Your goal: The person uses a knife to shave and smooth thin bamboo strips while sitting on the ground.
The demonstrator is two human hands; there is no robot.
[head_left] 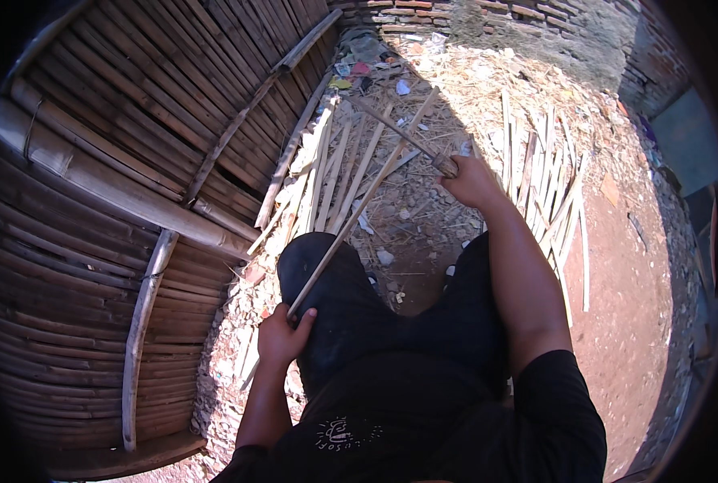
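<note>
My left hand (285, 336) is closed round the lower end of a long bamboo strip (357, 211), beside my left thigh. The strip slants up and right across my left knee, its far end over the litter ahead. In my right hand (471, 183) is the wooden handle of a machete-like knife (407, 138). Its long, thin, dark blade points away to the upper left and crosses the bamboo strip in the picture. Whether blade and strip touch, I cannot tell.
Split bamboo strips (347, 165) lie on the ground ahead to the left, and another pile (546, 173) lies to the right. A slatted bamboo wall (157, 105) rises close on the left. Shavings and scraps (471, 80) cover the ground towards a brick wall (536, 18).
</note>
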